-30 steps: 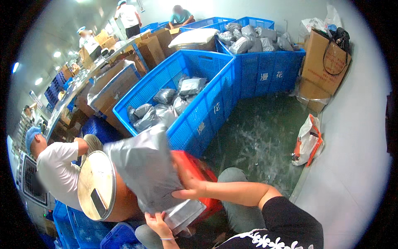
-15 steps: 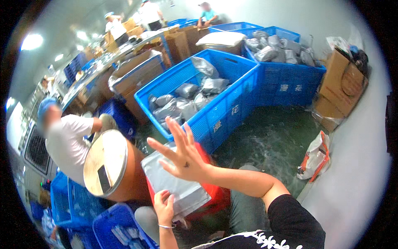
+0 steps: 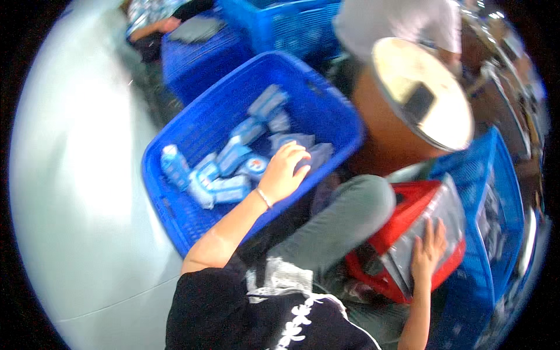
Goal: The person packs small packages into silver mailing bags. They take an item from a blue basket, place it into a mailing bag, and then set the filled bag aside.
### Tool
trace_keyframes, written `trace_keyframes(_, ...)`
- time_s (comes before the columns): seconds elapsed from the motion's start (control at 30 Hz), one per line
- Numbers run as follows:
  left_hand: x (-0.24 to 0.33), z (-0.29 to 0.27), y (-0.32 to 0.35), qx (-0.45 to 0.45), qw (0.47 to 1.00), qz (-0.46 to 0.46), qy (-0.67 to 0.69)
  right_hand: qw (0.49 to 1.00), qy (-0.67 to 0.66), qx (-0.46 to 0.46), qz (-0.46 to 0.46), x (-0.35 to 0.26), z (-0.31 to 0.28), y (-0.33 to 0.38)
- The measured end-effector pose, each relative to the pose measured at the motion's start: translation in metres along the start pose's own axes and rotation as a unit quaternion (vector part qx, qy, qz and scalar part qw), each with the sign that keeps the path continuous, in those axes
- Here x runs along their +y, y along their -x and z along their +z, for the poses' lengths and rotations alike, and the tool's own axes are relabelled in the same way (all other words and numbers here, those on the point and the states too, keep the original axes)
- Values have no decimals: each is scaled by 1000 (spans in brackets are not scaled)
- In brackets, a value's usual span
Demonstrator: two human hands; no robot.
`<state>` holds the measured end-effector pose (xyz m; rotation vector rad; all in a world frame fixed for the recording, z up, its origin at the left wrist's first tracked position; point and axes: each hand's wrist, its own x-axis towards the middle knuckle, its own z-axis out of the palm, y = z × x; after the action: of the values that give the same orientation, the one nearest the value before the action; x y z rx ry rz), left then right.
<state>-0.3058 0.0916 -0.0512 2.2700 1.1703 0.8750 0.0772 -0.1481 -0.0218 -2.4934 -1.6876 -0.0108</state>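
Note:
A blue plastic basket (image 3: pixel 175 216) stands to my left, holding several small blue-and-white packets (image 3: pixel 230 160). My left hand (image 3: pixel 283 172), a thin bracelet on its wrist, reaches into the basket with its fingers bent down onto the packets; no grip shows. My right hand (image 3: pixel 429 251) lies flat, fingers spread, on a stack of clear plastic bags (image 3: pixel 443 213). The stack rests in a red basket (image 3: pixel 411 204) beside my grey-trousered knee (image 3: pixel 344 216).
A brown drum with a pale round lid (image 3: pixel 420 93) stands just beyond the red basket. A person in a white shirt (image 3: pixel 402 20) is behind it. More blue crates (image 3: pixel 496 192) stand right and at the top; another person's arm (image 3: pixel 166 26) shows top left. Pale floor (image 3: pixel 76 192) lies left.
The view has swung round from the big crates of grey bags. My right hand has dropped from mid-air onto the clear bags. My left hand has moved into the basket of packets.

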Motion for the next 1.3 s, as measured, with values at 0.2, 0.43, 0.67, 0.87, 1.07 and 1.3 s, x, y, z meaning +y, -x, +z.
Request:
trace_keyframes(0.2,-244,0,91,-40,883,-405,-235,998,13,2,-64,3,-13,-9)
trace_keyframes(0.43,-311,31,33,-234,784,-460,-345,999,1,-17,-46,23,-19,-21)
trace_keyframes(0.67,-313,24,52,-136,822,-425,-353,998,-2,-47,-53,23,-21,-23)
trace_keyframes(0.87,-212,-50,42,90,951,-270,-119,958,-221,180,-22,-25,-73,-24)
trace_keyframes(1.07,37,-101,-54,35,976,211,-28,677,-713,-173,70,-119,-88,11)
trace_keyframes(1.3,260,-23,-68,-175,807,564,-5,449,-893,-1,38,-91,-124,18)
